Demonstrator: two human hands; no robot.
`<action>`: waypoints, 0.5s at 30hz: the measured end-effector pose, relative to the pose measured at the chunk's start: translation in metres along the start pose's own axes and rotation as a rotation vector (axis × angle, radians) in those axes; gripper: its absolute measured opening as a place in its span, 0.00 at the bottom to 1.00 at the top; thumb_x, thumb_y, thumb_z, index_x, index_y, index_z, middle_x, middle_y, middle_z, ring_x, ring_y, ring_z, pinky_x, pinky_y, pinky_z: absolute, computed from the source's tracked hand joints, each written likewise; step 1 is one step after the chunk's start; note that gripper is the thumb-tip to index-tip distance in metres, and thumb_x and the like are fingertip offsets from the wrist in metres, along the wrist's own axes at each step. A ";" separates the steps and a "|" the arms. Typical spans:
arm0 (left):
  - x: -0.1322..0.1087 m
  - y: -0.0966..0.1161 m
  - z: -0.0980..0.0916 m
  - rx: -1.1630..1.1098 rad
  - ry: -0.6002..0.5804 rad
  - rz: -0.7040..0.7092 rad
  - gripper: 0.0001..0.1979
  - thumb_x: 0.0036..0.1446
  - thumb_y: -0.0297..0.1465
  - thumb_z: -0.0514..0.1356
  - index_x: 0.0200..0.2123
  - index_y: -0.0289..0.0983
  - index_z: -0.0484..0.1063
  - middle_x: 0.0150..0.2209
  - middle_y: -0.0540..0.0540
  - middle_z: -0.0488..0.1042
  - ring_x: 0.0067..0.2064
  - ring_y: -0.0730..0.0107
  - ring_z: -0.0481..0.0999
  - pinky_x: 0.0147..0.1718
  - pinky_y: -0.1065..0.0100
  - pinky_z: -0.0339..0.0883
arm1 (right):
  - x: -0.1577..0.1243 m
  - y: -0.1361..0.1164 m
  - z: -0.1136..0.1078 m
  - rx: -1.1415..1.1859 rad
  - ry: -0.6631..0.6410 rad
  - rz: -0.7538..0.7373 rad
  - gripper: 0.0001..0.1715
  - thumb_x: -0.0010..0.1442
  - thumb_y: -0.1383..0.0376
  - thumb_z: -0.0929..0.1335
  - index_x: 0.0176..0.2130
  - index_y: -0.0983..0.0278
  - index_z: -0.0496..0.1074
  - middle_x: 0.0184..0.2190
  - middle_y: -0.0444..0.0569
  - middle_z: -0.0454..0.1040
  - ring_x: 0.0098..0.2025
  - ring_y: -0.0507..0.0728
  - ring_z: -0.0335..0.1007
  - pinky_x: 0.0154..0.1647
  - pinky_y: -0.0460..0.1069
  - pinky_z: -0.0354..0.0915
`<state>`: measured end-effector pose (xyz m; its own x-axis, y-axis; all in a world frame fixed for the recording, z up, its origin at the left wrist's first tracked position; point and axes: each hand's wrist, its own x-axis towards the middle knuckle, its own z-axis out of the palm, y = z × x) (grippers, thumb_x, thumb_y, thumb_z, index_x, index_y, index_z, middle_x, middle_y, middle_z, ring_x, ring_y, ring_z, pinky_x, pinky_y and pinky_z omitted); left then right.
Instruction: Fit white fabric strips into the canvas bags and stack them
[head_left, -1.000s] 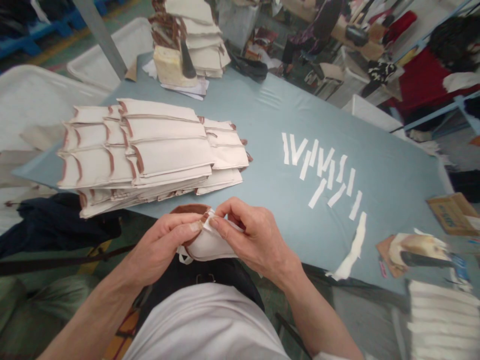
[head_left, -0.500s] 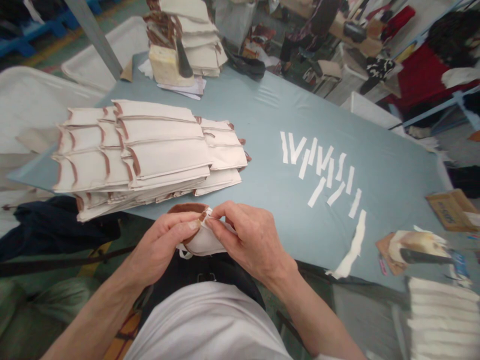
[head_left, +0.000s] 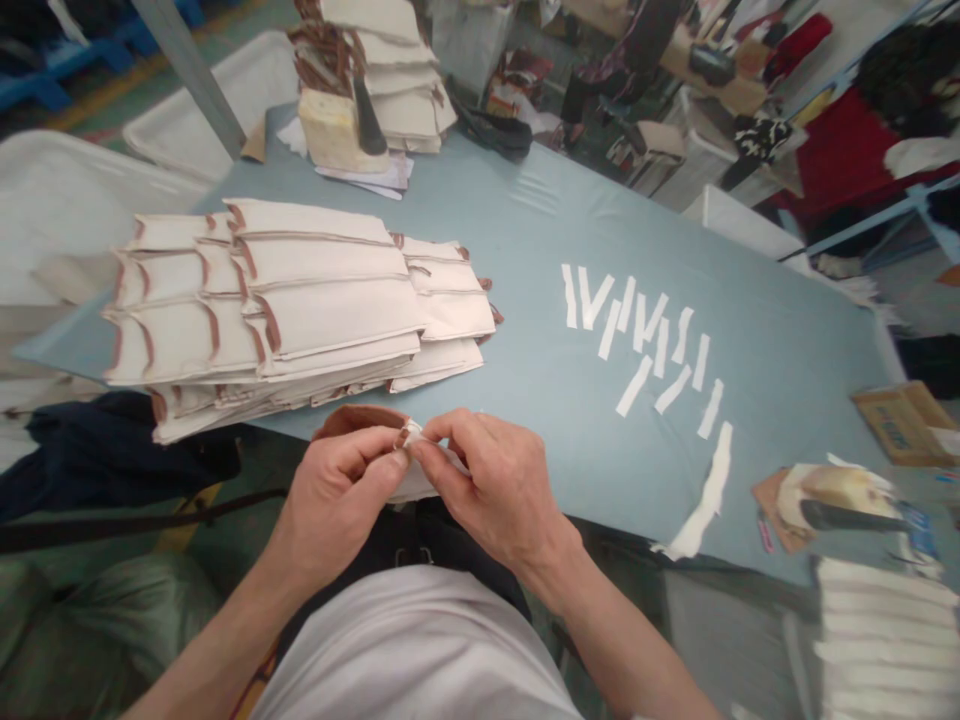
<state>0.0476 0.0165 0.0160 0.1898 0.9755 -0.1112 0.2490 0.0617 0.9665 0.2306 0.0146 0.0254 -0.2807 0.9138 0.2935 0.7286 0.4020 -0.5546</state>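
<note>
Over the near edge of the table I hold a white fabric piece (head_left: 415,488) with a brown edge band (head_left: 361,416). My left hand (head_left: 339,500) is closed, its thumb and forefinger pinching the band's corner. My right hand (head_left: 499,485) is also closed, with thumb and fingertips pressed on the same corner from the right. A small white bit (head_left: 412,428) shows between the fingertips; whether it is a separate strip I cannot tell. The hands hide much of the piece. Left of them lies a layered stack of similar white pieces with brown edges (head_left: 337,300).
Several short white strips (head_left: 638,322) and a longer ragged strip (head_left: 705,495) lie on the blue-green table (head_left: 517,370). A yellowish block with a dark handle (head_left: 337,130) sits at the back, another (head_left: 840,495) at the right. A cardboard box (head_left: 904,420) stands at the right edge.
My left hand has moved slightly right and closer to my right fingertips. The fabric piece has turned, so less of its white face shows. The table's contents look unchanged.
</note>
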 end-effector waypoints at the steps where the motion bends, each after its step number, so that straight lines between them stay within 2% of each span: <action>1: -0.001 0.001 0.002 0.045 0.026 0.019 0.14 0.63 0.35 0.61 0.28 0.38 0.82 0.28 0.48 0.80 0.31 0.63 0.76 0.31 0.67 0.69 | -0.001 0.000 0.001 -0.004 0.011 -0.003 0.19 0.79 0.57 0.66 0.39 0.62 0.80 0.25 0.45 0.78 0.27 0.53 0.68 0.33 0.49 0.57; 7: -0.007 0.000 0.010 0.254 0.133 0.130 0.13 0.65 0.32 0.58 0.29 0.40 0.79 0.26 0.49 0.78 0.29 0.63 0.74 0.30 0.66 0.66 | -0.001 -0.003 0.001 0.022 -0.052 0.110 0.15 0.76 0.58 0.69 0.39 0.62 0.80 0.23 0.42 0.74 0.24 0.52 0.64 0.31 0.48 0.55; 11: -0.007 -0.002 0.012 0.187 0.135 0.109 0.12 0.63 0.31 0.59 0.30 0.41 0.80 0.23 0.51 0.76 0.25 0.66 0.73 0.26 0.68 0.65 | 0.002 -0.005 -0.003 0.038 -0.130 0.207 0.11 0.73 0.58 0.71 0.40 0.61 0.79 0.23 0.41 0.72 0.25 0.52 0.65 0.31 0.48 0.53; 15: -0.006 0.000 0.011 0.161 0.109 0.053 0.13 0.61 0.33 0.57 0.27 0.40 0.79 0.21 0.52 0.73 0.23 0.67 0.69 0.23 0.68 0.61 | 0.003 -0.003 -0.005 0.178 -0.240 0.332 0.11 0.72 0.56 0.71 0.40 0.60 0.76 0.22 0.38 0.68 0.23 0.51 0.59 0.30 0.47 0.51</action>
<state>0.0569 0.0086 0.0144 0.1049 0.9941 -0.0272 0.3921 -0.0162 0.9198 0.2307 0.0162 0.0317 -0.2023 0.9741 -0.1007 0.6905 0.0690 -0.7201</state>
